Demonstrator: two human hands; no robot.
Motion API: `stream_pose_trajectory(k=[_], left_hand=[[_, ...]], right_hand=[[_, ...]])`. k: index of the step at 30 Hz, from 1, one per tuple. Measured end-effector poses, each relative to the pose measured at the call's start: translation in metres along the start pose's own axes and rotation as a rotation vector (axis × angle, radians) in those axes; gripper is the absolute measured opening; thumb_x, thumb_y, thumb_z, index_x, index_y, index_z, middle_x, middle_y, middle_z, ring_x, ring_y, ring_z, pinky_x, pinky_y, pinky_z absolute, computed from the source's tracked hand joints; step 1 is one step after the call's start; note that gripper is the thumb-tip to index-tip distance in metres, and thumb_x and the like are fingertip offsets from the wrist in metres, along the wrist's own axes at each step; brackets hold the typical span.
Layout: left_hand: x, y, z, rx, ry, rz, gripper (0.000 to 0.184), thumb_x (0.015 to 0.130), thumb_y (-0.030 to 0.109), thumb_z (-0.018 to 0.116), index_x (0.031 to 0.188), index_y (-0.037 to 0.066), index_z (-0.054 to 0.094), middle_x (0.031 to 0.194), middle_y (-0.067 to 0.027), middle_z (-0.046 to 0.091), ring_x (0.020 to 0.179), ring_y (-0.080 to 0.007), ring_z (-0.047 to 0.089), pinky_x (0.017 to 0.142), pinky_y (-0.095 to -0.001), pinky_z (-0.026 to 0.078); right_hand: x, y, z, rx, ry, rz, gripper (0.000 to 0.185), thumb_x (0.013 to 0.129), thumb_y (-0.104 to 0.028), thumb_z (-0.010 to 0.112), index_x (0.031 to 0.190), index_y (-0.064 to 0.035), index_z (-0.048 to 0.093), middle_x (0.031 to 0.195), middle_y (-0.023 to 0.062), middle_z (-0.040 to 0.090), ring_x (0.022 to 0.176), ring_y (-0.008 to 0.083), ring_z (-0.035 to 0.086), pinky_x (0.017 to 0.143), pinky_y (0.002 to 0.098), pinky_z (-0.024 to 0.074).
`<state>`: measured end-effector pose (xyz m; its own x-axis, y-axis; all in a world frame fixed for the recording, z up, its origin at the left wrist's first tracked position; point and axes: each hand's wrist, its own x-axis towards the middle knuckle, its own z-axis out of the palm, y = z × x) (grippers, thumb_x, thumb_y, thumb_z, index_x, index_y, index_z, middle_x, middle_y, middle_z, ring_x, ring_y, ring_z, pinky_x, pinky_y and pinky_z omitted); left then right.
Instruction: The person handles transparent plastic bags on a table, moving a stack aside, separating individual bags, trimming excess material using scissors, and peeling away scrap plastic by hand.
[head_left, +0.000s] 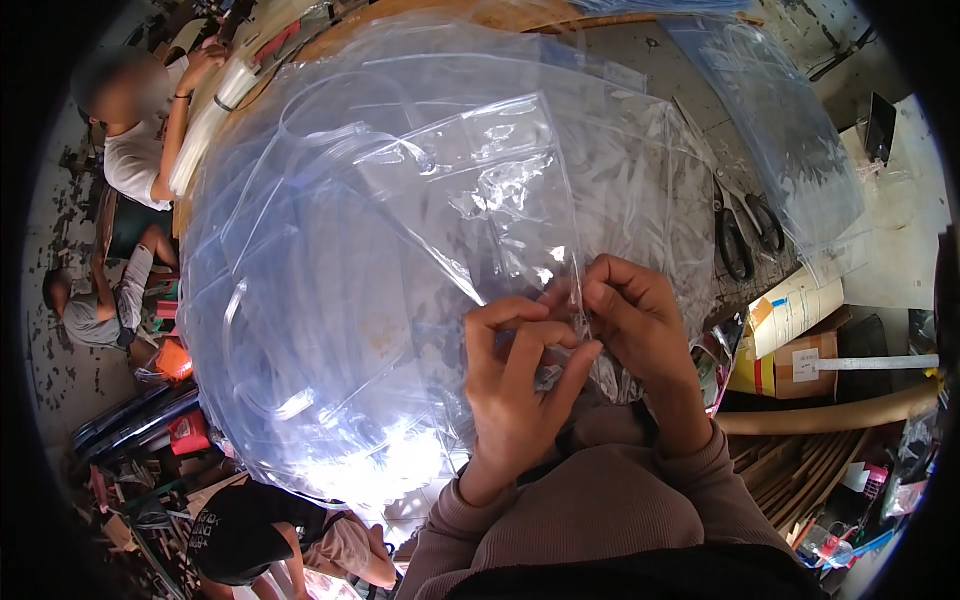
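A large heap of clear plastic sheets [330,260] spreads over the work surface in front of me. On top lies a clear plastic piece [510,185] with a raised edge seam that runs down to my fingers. My left hand [520,375] has its fingers curled, with thumb and fingertips closed at that piece's lower edge. Just right of it, my right hand [640,320] pinches the same edge between thumb and index finger. Crumpled clear plastic sits beneath both hands. The exact grip of the fingertips is partly hidden by glare.
Black-handled scissors [745,235] lie to the right, beside a bluish plastic sheet [800,150]. A cardboard box [805,365] and a brown roll [840,410] are at the lower right. Co-workers [135,130] sit at the left; another person [240,535] bends at the lower left.
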<state>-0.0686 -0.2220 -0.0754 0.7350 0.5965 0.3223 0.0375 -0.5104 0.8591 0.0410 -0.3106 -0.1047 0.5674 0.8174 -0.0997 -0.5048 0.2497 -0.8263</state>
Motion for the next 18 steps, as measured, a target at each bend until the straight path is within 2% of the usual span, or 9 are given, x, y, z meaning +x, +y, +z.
stream_pose_trajectory(k=[6, 9, 11, 14, 15, 16, 18], left_hand=[[-0.001, -0.003, 0.001, 0.085, -0.008, 0.068, 0.022, 0.066, 0.008, 0.08, 0.078, 0.004, 0.062, 0.101, -0.0089, 0.048, 0.077, -0.0146, 0.057, 0.054, -0.0235, 0.049], [0.0, -0.001, 0.002, 0.086, -0.009, 0.076, 0.019, 0.066, 0.005, 0.077, 0.078, 0.003, 0.062, 0.101, -0.0093, 0.048, 0.077, -0.0155, 0.057, 0.054, -0.0246, 0.049], [0.001, 0.002, 0.001, 0.077, -0.004, 0.051, 0.014, 0.067, -0.001, 0.07, 0.078, 0.002, 0.061, 0.1, -0.01, 0.049, 0.077, -0.0164, 0.057, 0.055, -0.025, 0.048], [0.0, 0.003, 0.002, 0.058, 0.033, -0.051, 0.009, 0.068, -0.002, 0.062, 0.076, 0.001, 0.059, 0.1, -0.0115, 0.05, 0.078, -0.0179, 0.058, 0.056, -0.0252, 0.048], [0.0, 0.002, 0.001, 0.053, 0.032, -0.046, 0.009, 0.068, -0.002, 0.062, 0.076, 0.001, 0.059, 0.1, -0.0115, 0.05, 0.078, -0.0179, 0.058, 0.056, -0.0252, 0.048], [0.001, -0.001, -0.001, 0.098, 0.022, 0.023, 0.011, 0.069, -0.003, 0.063, 0.079, 0.0, 0.058, 0.102, -0.0125, 0.048, 0.076, -0.0183, 0.059, 0.056, -0.0262, 0.049], [0.002, -0.005, -0.003, 0.144, 0.02, 0.089, 0.012, 0.071, -0.004, 0.063, 0.082, 0.0, 0.058, 0.105, -0.0135, 0.047, 0.074, -0.0188, 0.059, 0.057, -0.0272, 0.05]], right_hand=[[-0.001, -0.002, -0.004, 0.056, -0.031, 0.018, 0.018, 0.095, -0.013, 0.048, 0.09, 0.0019, 0.057, 0.088, 0.0041, 0.06, 0.074, 0.0058, 0.056, 0.066, 0.0185, 0.0494], [-0.001, 0.0, -0.005, 0.021, 0.01, 0.044, 0.017, 0.095, -0.012, 0.048, 0.09, 0.0014, 0.057, 0.087, 0.0033, 0.059, 0.074, 0.0051, 0.055, 0.067, 0.0184, 0.0495], [0.0, -0.001, -0.002, -0.004, 0.021, 0.053, 0.016, 0.094, -0.012, 0.048, 0.091, 0.0011, 0.057, 0.086, 0.0027, 0.058, 0.073, 0.0045, 0.055, 0.066, 0.0181, 0.0491], [-0.001, -0.005, 0.001, -0.024, 0.038, 0.043, 0.017, 0.093, -0.014, 0.051, 0.092, 0.0016, 0.057, 0.085, 0.0015, 0.058, 0.073, 0.0038, 0.053, 0.064, 0.0187, 0.0477], [-0.004, -0.004, 0.001, -0.169, 0.092, 0.034, 0.015, 0.091, -0.013, 0.055, 0.092, 0.0017, 0.057, 0.086, 0.002, 0.058, 0.074, 0.0047, 0.054, 0.065, 0.0197, 0.0479], [-0.007, -0.004, 0.001, -0.314, 0.143, 0.026, 0.015, 0.088, -0.012, 0.059, 0.092, 0.0019, 0.056, 0.087, 0.0025, 0.059, 0.076, 0.0056, 0.055, 0.066, 0.0207, 0.0482], [-0.018, -0.003, 0.012, -0.344, 0.157, -0.064, 0.015, 0.084, -0.01, 0.062, 0.092, 0.0014, 0.057, 0.087, 0.0036, 0.059, 0.076, 0.0071, 0.056, 0.065, 0.0213, 0.0475]])
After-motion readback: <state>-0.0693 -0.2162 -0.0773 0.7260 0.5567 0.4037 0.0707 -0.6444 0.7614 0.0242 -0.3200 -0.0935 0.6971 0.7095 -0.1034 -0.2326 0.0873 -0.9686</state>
